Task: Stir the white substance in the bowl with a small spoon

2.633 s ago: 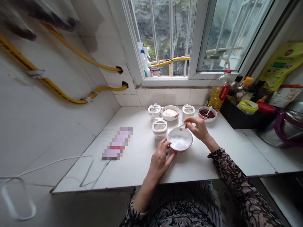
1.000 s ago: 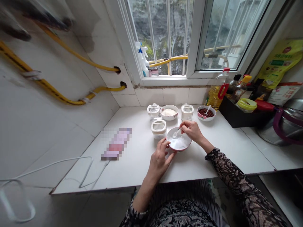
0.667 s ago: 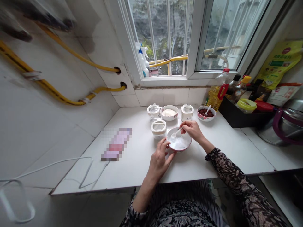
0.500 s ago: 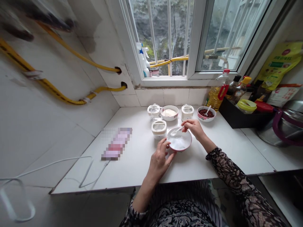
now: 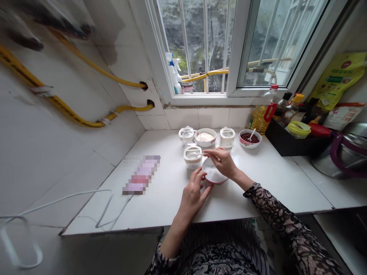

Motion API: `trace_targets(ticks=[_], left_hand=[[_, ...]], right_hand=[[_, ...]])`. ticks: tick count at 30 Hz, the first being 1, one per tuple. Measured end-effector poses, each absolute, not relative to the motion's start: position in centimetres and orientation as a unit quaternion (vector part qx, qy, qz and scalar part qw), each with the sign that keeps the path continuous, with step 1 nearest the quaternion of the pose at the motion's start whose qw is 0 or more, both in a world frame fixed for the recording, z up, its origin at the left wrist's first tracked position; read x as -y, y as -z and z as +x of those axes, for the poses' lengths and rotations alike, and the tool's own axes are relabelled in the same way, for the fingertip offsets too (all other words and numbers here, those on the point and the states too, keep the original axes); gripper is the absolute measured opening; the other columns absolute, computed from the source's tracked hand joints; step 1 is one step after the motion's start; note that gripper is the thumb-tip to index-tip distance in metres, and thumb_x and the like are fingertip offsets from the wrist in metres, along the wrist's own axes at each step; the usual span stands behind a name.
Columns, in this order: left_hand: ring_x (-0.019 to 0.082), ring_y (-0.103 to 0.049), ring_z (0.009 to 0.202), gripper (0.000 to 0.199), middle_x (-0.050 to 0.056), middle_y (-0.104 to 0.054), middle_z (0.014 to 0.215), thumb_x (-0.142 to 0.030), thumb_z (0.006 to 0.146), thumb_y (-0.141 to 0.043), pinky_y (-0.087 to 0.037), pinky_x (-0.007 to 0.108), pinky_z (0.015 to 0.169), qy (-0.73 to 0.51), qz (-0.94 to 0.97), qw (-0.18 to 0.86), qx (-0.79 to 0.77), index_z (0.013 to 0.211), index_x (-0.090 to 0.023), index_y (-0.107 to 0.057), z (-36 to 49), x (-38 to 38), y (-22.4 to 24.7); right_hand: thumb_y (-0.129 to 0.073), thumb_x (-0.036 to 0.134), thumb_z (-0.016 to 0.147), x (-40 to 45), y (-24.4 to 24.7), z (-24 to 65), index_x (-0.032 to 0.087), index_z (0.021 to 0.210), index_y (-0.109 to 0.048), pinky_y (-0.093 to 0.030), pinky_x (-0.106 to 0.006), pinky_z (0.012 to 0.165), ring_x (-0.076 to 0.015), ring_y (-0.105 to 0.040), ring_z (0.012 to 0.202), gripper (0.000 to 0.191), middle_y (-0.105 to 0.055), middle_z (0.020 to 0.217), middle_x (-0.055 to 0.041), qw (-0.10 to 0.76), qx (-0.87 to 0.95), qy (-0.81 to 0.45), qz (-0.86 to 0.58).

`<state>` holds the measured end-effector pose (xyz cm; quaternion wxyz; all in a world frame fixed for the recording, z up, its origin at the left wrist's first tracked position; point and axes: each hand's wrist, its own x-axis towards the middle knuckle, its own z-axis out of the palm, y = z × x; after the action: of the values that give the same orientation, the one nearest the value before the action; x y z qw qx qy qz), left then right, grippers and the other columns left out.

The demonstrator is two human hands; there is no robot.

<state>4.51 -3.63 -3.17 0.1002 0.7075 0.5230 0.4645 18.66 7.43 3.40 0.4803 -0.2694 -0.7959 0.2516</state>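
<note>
**A:** Entry 1, R hand (image 5: 220,162): what's it holding?

**B:** Narrow pinch on a sm. white spoon (image 5: 200,154), tip hanging over a squat jar w/ cream rim (image 5: 192,158). Can't tell if the spoon's carrying anything.

**A:** Entry 2, L hand (image 5: 192,191)?

**B:** Fingers spread, resting on a red-rimmed white bowl (image 5: 211,172) of white powder (image 5: 210,172). Bowl's sitting on the worktop (image 5: 160,206), just beside the jar, partly hidden under R hand.

**A:** Risks?

**B:** Spoon tilting could be dropping powder on the jar rim or worktop. Tip catching the jar could be tipping it. If L hand's lifting off, bowl could be sliding, since R wrist's crossing close above it.

**A:** Diff vs. earlier frame?

**B:** Spoon's moving off the bowl and across to the jar. R hand's shifting toward the jar too, now covering part of the bowl. L hand's staying on the rim, bowl's staying put, and the other containers aren't changing.
</note>
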Motion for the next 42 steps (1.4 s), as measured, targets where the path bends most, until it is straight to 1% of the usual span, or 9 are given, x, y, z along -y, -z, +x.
trace_targets(ticks=[3,6,8,11,17,21,25,31,42], left_hand=[[0.014,-0.069,0.081,0.032,0.012,-0.054,0.134,-0.023,0.090,-0.061,-0.065,0.031,0.068,-0.466,0.707,0.099,-0.523,0.120,-0.023,-0.050,4.5,3.6,3.1],[0.015,-0.069,0.083,0.032,0.013,-0.054,0.133,-0.023,0.089,-0.062,-0.065,0.030,0.068,-0.466,0.708,0.100,-0.522,0.120,-0.023,-0.051,4.5,3.7,3.0],[0.015,-0.069,0.084,0.032,0.012,-0.054,0.133,-0.023,0.089,-0.062,-0.065,0.030,0.068,-0.466,0.708,0.100,-0.521,0.119,-0.023,-0.051,4.5,3.7,2.9],[0.015,-0.070,0.084,0.031,0.012,-0.055,0.133,-0.024,0.089,-0.062,-0.065,0.029,0.067,-0.466,0.710,0.096,-0.520,0.119,-0.023,-0.051,4.5,3.8,2.8],[0.018,-0.070,0.091,0.031,0.012,-0.054,0.133,-0.024,0.090,-0.061,-0.065,0.029,0.067,-0.467,0.709,0.093,-0.520,0.120,-0.023,-0.051,4.5,3.8,2.9],[0.016,-0.069,0.085,0.031,0.012,-0.054,0.133,-0.024,0.090,-0.061,-0.065,0.030,0.067,-0.465,0.710,0.094,-0.521,0.119,-0.023,-0.051,4.5,3.7,3.0],[0.016,-0.069,0.084,0.031,0.012,-0.054,0.132,-0.024,0.090,-0.060,-0.065,0.030,0.068,-0.469,0.710,0.091,-0.518,0.120,-0.023,-0.051,4.5,3.7,2.9],[0.017,-0.070,0.088,0.032,0.012,-0.054,0.132,-0.024,0.090,-0.062,-0.065,0.029,0.068,-0.467,0.711,0.092,-0.518,0.120,-0.023,-0.051,4.5,3.7,3.0],[0.016,-0.070,0.087,0.032,0.012,-0.054,0.133,-0.023,0.089,-0.061,-0.065,0.030,0.069,-0.466,0.707,0.095,-0.523,0.120,-0.024,-0.050,4.6,3.7,3.0]], right_hand=[[-0.055,0.018,0.092,-7.5,-3.8,19.1,0.021,0.099,-0.074,-0.049,-0.044,0.096,-0.0189,-0.072,0.076,0.021,-0.079,0.085,-0.0051,0.489,0.801,-0.204,-0.278],[-0.054,0.022,0.091,-7.7,-4.4,20.0,0.019,0.097,-0.073,-0.055,-0.039,0.083,-0.0207,-0.073,0.079,0.020,-0.079,0.084,-0.0070,0.510,0.765,-0.250,-0.305],[-0.053,0.024,0.089,-8.1,-4.9,20.9,0.018,0.096,-0.073,-0.057,-0.033,0.069,-0.0197,-0.073,0.072,0.021,-0.078,0.081,-0.0068,0.506,0.743,-0.292,-0.328],[-0.053,0.023,0.085,-8.8,-5.6,22.5,0.016,0.093,-0.070,-0.055,-0.029,0.067,-0.0168,-0.071,0.067,0.020,-0.075,0.072,-0.0040,0.487,0.737,-0.296,-0.364],[-0.050,0.015,0.077,-8.9,-6.6,24.2,0.017,0.077,-0.070,-0.043,-0.026,0.059,-0.0151,-0.061,0.057,0.020,-0.069,0.060,-0.0022,0.342,0.800,-0.183,-0.458],[-0.053,0.014,0.078,-8.0,-6.7,23.6,0.017,0.073,-0.072,-0.043,-0.031,0.071,-0.0193,-0.061,0.064,0.020,-0.070,0.062,-0.0063,0.266,0.826,-0.048,-0.494],[-0.054,0.012,0.080,-7.5,-6.4,22.5,0.016,0.075,-0.073,-0.042,-0.034,0.086,-0.0215,-0.064,0.072,0.020,-0.073,0.067,-0.0087,0.228,0.830,-0.027,-0.509],[-0.053,0.010,0.079,-7.6,-5.5,21.7,0.018,0.073,-0.074,-0.044,-0.030,0.081,-0.0192,-0.065,0.070,0.023,-0.074,0.070,-0.0059,0.250,0.823,-0.087,-0.503],[-0.051,0.007,0.076,-7.9,-4.9,21.9,0.020,0.071,-0.069,-0.043,-0.030,0.088,-0.0137,-0.061,0.060,0.022,-0.067,0.056,0.0025,0.359,0.820,-0.127,-0.428]])
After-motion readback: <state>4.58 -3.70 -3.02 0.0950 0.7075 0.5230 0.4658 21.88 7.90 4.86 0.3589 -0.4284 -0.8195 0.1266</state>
